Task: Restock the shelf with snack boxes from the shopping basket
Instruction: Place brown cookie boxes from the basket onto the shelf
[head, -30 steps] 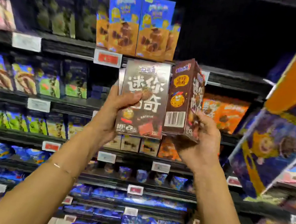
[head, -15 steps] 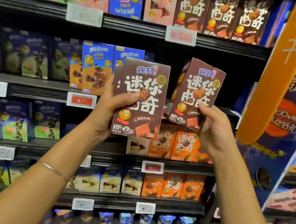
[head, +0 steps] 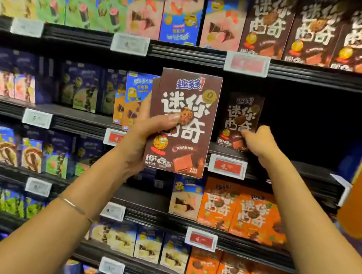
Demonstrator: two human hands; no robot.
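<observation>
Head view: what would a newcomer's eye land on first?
Centre frame, the left hand holds up a brown cookie box with bold white lettering. Just right of it, the right hand grips a matching box standing on the dark, mostly bare shelf section.

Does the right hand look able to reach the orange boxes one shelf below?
Probably yes, once freed: the right hand grips a brown box above, and nothing stands before the orange boxes.

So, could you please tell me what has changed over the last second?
The right hand carried its brown box forward and stood it on the shelf, fingers still on it. The left hand still grips the other boxes, facing the camera.
</observation>
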